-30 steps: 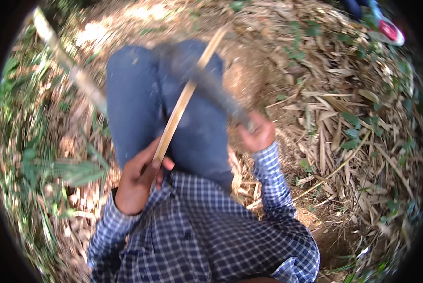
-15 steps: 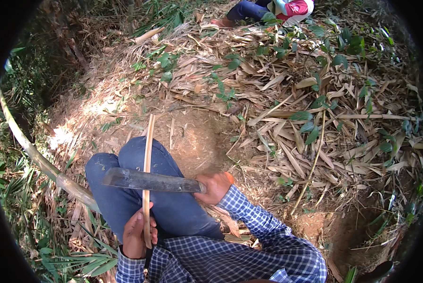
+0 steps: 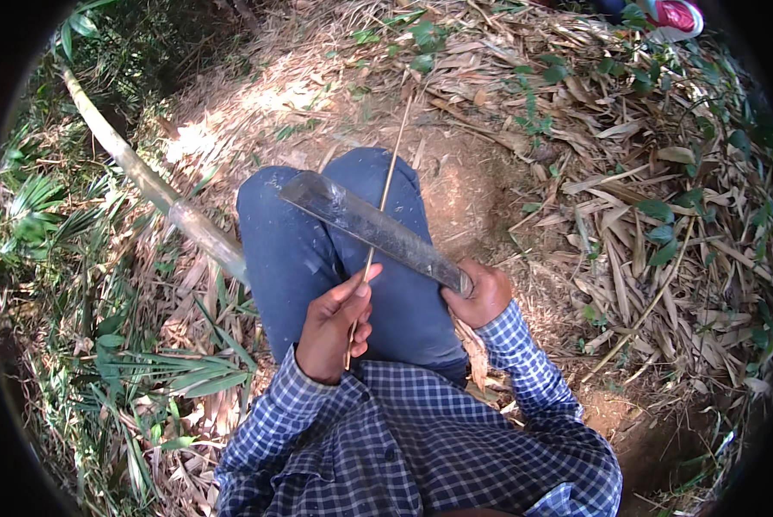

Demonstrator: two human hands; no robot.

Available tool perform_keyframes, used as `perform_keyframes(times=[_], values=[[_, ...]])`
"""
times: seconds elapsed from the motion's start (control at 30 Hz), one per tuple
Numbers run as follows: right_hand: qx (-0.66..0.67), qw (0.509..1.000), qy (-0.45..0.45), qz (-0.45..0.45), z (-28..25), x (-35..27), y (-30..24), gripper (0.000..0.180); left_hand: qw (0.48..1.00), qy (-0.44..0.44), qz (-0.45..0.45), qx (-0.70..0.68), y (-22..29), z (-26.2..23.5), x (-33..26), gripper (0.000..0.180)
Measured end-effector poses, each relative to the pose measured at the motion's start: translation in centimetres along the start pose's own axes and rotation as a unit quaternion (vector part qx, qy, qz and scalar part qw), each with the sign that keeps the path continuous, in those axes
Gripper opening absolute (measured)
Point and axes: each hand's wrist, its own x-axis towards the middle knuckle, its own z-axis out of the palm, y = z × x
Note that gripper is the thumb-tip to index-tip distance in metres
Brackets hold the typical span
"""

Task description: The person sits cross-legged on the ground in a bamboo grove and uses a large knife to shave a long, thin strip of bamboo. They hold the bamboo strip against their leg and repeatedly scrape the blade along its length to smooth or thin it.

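Observation:
My right hand (image 3: pixel 481 291) is closed round the handle of a machete (image 3: pixel 373 228), whose broad, dark blade slants up and left above my knees. In my left hand (image 3: pixel 336 323) a thin, pale bamboo strip (image 3: pixel 392 168) is pinched between thumb and fingers. Its narrow edge seems turned up, and it runs up and away past my knees. The blade passes over the strip a little beyond my left fingertips, hiding a short piece of it. Whether the blade's edge touches the strip, I cannot tell. Most of the machete's handle is hidden inside my right fist.
A long bamboo pole (image 3: pixel 145 181) slants down to my left leg. Dry leaves (image 3: pixel 627 189) and husks cover the ground around bare soil (image 3: pixel 464 194). Green fronds (image 3: pixel 188 370) lie at the left. Part of another person (image 3: pixel 677 19) shows at the far right, in red.
The strip has turned from its flat face to its narrow edge. The blade has swung from nearly level to slanting. Both hands, my knees and the pole appear higher and farther right as the view shifted.

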Motion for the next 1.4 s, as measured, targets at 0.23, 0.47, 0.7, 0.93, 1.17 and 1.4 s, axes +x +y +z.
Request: perform_keyframes(times=[0.23,0.47,0.7,0.93,1.17,1.4], values=[[-0.066,0.998,-0.019,0.004,-0.7,1.8,0.1,0.029,0.999,-0.015,0.031,0.003,-0.7,-1.0,-0.4,0.041],[-0.052,0.998,-0.021,-0.006,-0.7,2.2,0.4,0.026,1.0,-0.025,0.009,-0.005,-0.8,-1.8,-1.5,0.042],[-0.042,0.999,-0.017,-0.005,-0.9,3.1,-0.3,0.023,1.0,-0.011,0.016,-0.014,-1.1,-2.1,-2.3,0.042],[-0.066,0.997,-0.013,-0.024,-0.5,3.7,1.3,0.025,1.0,0.018,0.011,-0.014,-1.2,-2.3,-3.4,0.041],[-0.047,0.998,-0.036,-0.027,-0.5,2.9,0.7,0.024,0.999,0.015,0.004,-0.037,-1.5,-2.9,-3.4,0.041],[-0.059,0.998,-0.017,-0.033,-0.9,3.1,0.2,0.023,0.999,-0.003,-0.009,-0.048,-1.9,-3.0,-3.7,0.041]])
